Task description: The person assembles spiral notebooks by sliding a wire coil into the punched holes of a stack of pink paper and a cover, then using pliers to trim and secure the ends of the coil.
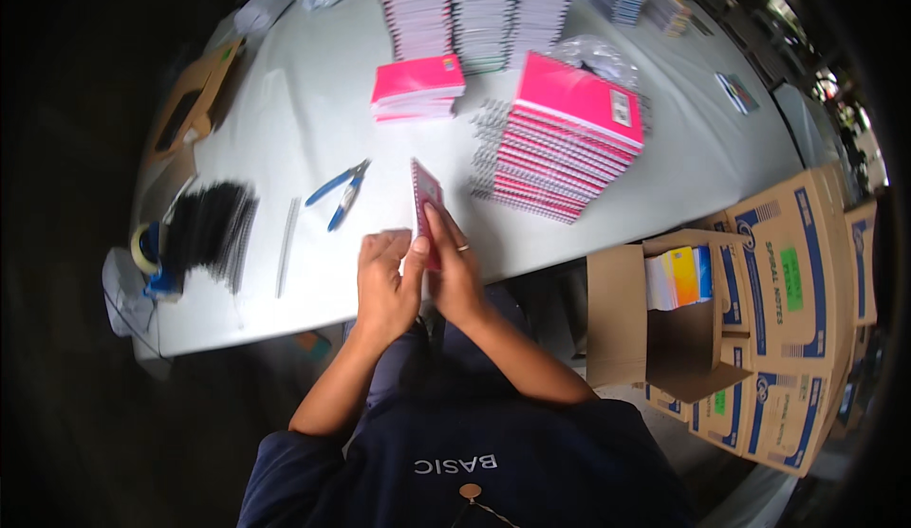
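Observation:
Upright on its edge, a pink spiral notebook (425, 189) is held between my two hands over the table's front part. My left hand (384, 277) grips its spine side, thumb pressed along the edge. On the cover side, my right hand (451, 267) closes round it, a ring on one finger. Left of the notebook lie blue-handled pliers (343, 193) with their handles spread. Beyond it sits a small stack of pink-covered books (418, 87). To the right rises a tall stack of pink spiral notebooks (569, 139).
Black binding coils (213, 229) and a single coil (288, 246) lie at left, near a tape dispenser (152, 253). Tall notebook stacks (474, 6) stand at the back. An opened carton (617, 314) holds notebooks at right, beside stacked cartons (788, 291).

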Motion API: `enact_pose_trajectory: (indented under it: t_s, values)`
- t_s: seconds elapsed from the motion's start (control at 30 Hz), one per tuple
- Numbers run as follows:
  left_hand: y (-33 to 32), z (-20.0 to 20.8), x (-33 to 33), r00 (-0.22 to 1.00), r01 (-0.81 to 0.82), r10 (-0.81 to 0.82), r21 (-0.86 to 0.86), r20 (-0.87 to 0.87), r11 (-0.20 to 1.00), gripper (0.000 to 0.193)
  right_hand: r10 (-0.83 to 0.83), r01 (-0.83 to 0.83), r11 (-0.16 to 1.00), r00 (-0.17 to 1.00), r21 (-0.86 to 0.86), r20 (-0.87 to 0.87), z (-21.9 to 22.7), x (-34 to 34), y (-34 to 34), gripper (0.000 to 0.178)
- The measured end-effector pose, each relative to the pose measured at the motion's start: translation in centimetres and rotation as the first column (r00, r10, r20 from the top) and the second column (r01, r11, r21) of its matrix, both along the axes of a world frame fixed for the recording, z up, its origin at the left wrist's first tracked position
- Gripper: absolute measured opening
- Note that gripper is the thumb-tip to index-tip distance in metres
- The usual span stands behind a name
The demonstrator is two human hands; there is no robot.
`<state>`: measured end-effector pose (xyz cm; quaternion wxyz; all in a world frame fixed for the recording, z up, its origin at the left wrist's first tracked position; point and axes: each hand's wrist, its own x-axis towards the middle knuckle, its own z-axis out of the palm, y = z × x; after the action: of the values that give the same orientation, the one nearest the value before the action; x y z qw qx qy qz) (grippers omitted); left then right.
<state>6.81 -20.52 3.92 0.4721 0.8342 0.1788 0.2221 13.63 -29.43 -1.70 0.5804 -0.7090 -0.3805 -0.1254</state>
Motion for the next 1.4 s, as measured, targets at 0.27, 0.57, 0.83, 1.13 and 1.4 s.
enact_pose_trajectory:
  t_s: [0.27,0.57,0.83,1.13,1.4]
  values:
    - [6.4,-5.6,-1.5,0.996,0.075,-0.093,-0.557,-0.004,0.827,0.044,0.397,-0.438,0.893,0.654,0.105,-0.644,-1.5,1.9,-2.1,0.022]
    - [7.8,-6.9,-2.3,0.965,-0.061,0.195,0.571,-0.177,0.819,0.047,0.415,-0.47,0.878,0.652,0.091,-0.634,-1.7,2.7,-2.3,0.035]
    - [16.8,-6.5,-5.2,0.961,-0.204,0.226,0.144,-0.159,0.968,0.028,0.485,-0.521,0.85,0.725,0.071,-0.489,-1.6,2.2,-1.6,0.029]
    - [10.9,-2.6,-5.4,0.966,0.13,-0.14,-0.058,-0.218,0.99,0.033,0.449,-0.499,0.863,0.687,0.078,-0.572,-2.3,2.4,-1.9,0.026]
    - [10.2,-1.9,-5.0,0.98,0.004,-0.008,-0.017,-0.199,1.0,0.026,0.445,-0.479,0.873,0.71,0.09,-0.545,-2.2,2.2,-1.9,0.026]
